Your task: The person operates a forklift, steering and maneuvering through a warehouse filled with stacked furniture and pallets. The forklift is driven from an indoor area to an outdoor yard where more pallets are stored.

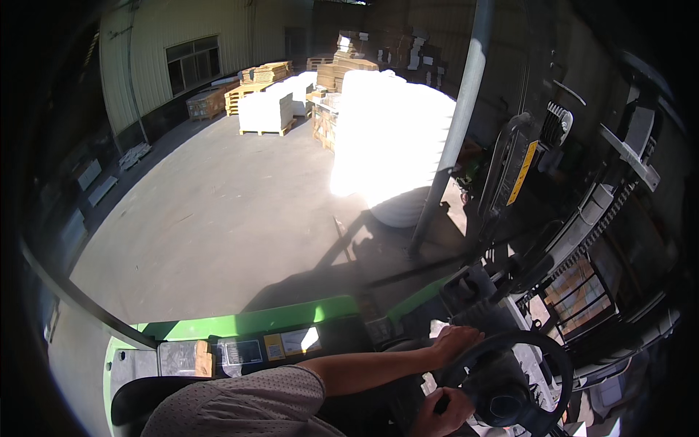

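Big worry first: that tall white wrapped load [397,138] sits blazing in sunlight just ahead of the green forklift body [247,320], and the glare plus the cab pillar [451,124] could hide its edge; a careless turn might clip it. The mast [597,211] looms to the right. Down low, the black steering wheel [510,379]: left hand [457,341] curled over its top rim, right hand [445,412] closed around a dark knob or lever beside it.

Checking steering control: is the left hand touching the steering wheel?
Touching. The head view shows the left hand resting on the top rim of the black steering wheel, fingers curled over it.
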Available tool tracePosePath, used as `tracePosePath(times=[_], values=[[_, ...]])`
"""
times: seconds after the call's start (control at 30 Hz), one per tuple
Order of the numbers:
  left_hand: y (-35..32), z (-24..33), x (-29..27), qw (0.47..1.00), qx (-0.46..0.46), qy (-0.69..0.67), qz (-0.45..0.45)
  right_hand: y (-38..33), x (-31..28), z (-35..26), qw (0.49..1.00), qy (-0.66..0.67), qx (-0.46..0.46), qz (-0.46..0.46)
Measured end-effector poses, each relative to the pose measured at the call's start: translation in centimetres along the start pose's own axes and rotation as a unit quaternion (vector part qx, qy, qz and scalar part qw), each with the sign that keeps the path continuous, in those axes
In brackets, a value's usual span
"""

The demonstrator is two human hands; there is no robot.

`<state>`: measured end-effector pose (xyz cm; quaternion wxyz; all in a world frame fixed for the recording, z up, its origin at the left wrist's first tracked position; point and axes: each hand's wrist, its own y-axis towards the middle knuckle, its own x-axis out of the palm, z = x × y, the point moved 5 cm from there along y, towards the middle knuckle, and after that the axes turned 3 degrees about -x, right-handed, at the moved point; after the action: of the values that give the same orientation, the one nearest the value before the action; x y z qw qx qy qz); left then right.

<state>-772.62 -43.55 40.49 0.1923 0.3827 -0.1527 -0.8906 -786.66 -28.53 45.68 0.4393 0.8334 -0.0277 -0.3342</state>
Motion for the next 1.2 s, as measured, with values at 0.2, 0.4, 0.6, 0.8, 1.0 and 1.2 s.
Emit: tracePosePath(times=[0.2,0.4,0.6,0.8,1.0,1.2], values=[[-12.5,-0.1,-6.5,0.998,-0.032,-0.047,-0.039,-1.7,-1.0,-10.0,0.996,0.006,-0.053,0.071],[-25.2,0.4,-15.1,0.996,-0.021,0.066,-0.057,-3.1,-5.9,-18.5,0.992,-0.032,-0.033,0.118],[-33.9,-1.9,-23.7,0.990,0.020,0.135,-0.024,-8.2,-5.9,-26.5,0.988,0.008,0.004,0.157],[-43.7,-3.5,-30.9,0.993,-0.005,0.112,-0.027,-16.3,-5.5,-37.6,0.983,0.018,0.007,0.181],[-56.2,-5.7,-37.2,0.999,-0.011,0.030,0.043,-24.8,-9.0,-49.3,0.983,0.047,0.011,0.177],[-70.9,-11.3,-42.1,0.996,0.010,0.073,0.056,-38.0,-7.7,-59.6,0.976,0.070,0.022,0.206]])
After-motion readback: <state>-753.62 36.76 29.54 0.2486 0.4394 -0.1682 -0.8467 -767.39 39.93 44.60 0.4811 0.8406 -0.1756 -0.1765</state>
